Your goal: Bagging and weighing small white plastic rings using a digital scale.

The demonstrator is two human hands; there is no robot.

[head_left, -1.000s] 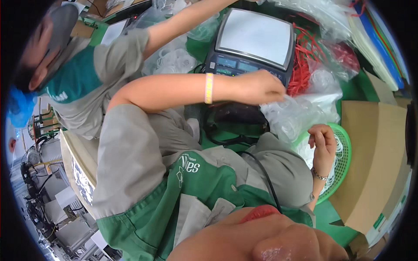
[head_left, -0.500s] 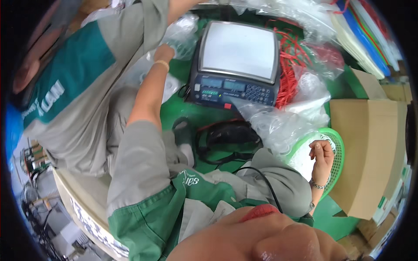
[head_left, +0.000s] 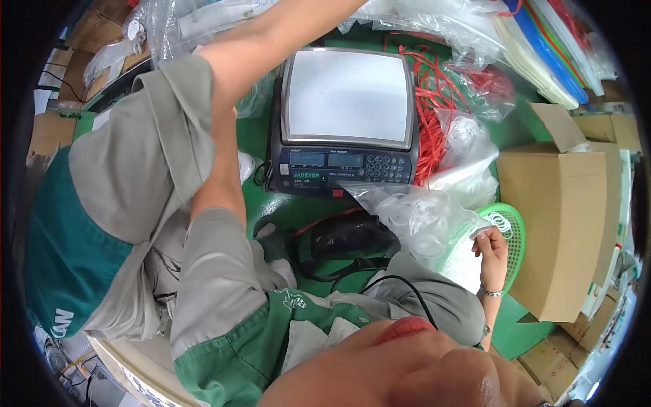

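My left forearm (head_left: 220, 183) reaches forward on the left, passing behind a co-worker's bare arm (head_left: 271, 41), which hides nearly all of my left hand. At the right, my right hand (head_left: 493, 251) is over a green basket (head_left: 519, 237), its thumb and fingers pinched together at a pale, thin bit that is too small to name. White rings and white material lie in the basket. Beside that hand, a clear plastic bag (head_left: 413, 214) of white rings lies against the basket's rim. A counting scale (head_left: 346, 98) with a bare white pan stands ahead of me.
Red cord (head_left: 430, 129) is heaped along the scale's right side. Another clear bag (head_left: 468, 156) of white rings lies near it. An open cardboard box (head_left: 553, 230) stands at the right. A black bag (head_left: 352, 237) rests below the scale; a co-worker (head_left: 102, 203) sits close at my left.
The co-worker's arm now stretches across above my left forearm, covering my left hand. My right hand has shifted slightly left and down in the picture. The scale appears lower and further left.
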